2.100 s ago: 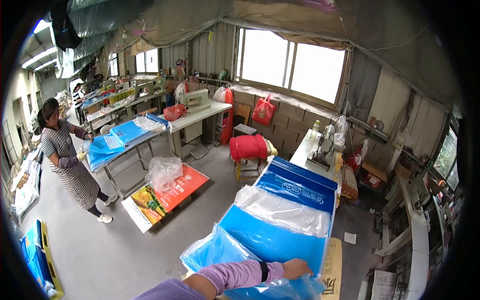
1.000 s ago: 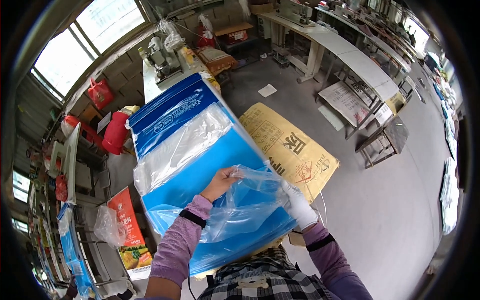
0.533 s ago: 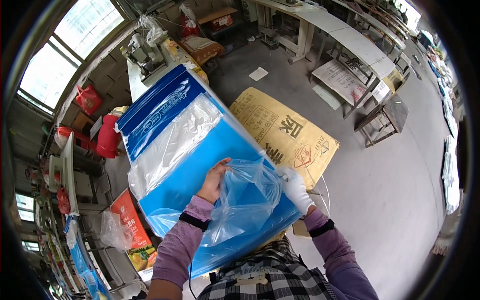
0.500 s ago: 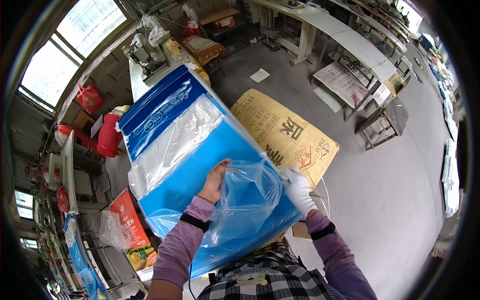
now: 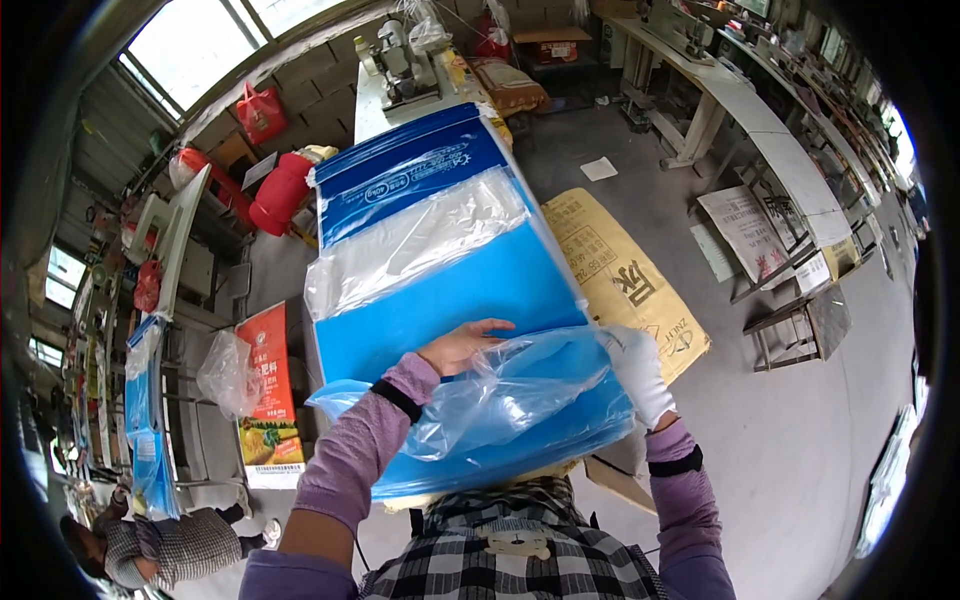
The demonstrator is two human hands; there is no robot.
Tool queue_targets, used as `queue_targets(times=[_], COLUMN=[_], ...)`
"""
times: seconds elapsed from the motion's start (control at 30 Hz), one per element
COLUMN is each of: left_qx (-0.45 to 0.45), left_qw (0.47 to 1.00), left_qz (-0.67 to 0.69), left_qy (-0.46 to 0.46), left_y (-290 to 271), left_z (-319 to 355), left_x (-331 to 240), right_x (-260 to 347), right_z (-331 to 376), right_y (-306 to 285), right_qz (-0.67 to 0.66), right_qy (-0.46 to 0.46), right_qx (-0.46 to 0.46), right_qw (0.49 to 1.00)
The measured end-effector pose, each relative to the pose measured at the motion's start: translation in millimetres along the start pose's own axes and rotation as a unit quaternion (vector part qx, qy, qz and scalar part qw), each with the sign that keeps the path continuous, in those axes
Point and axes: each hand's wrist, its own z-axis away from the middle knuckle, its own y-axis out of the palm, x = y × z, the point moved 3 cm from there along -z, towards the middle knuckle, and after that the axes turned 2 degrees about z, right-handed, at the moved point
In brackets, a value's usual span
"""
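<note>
A stack of large blue and clear plastic bags [image 5: 440, 270] lies on a table in front of me. My left hand [image 5: 462, 345], bare, rests flat on the blue part of the stack, with a thin clear plastic liner bag [image 5: 510, 390] draped over its wrist. My right hand [image 5: 638, 370], in a white glove, grips the right edge of that liner bag at the stack's right side. The liner is puffed and crumpled between both hands.
A yellow woven sack [image 5: 620, 280] lies on the floor to the right. A sewing machine [image 5: 400, 55] stands beyond the stack. Red bags [image 5: 282, 190] sit at the upper left, a red printed sack [image 5: 265, 390] on the left floor, metal tables [image 5: 740, 110] at right. Another person [image 5: 150, 545] stands lower left.
My view swung from the room down to the stack. Both hands took up the clear liner bag and spread it over the blue stack; it sits slightly lower now.
</note>
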Motion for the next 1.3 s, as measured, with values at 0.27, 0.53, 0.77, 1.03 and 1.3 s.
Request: queue_targets(times=[0.27,0.53,0.77,1.03,1.3], left_qx=[0.022,-0.15,-0.175,-0.266,-0.441], left_qw=[0.918,0.718,0.776,0.775,0.735], left_qz=[-0.39,-0.557,-0.597,-0.573,-0.513], left_qy=[-0.076,0.39,0.105,0.022,-0.041], left_y=[-35.7,121.6,165.3,63.3,16.1], left_z=[113.4,130.8,39.8,200.3,290.4], left_x=[-1.0,-19.8,65.2,132.5,133.4], right_x=[-37.9,-22.2,-22.9,-28.4,-59.7], right_z=[20.7,11.1,9.8,7.0,-4.6], right_y=[6.1,17.7,6.2,8.3,7.1], right_qz=[-0.112,-0.015,0.015,0.086,0.039], right_qy=[0.117,0.039,-0.05,-0.046,0.02], right_qx=[0.031,0.022,-0.03,-0.035,-0.013], right_qw=[0.986,0.999,0.998,0.995,0.999])
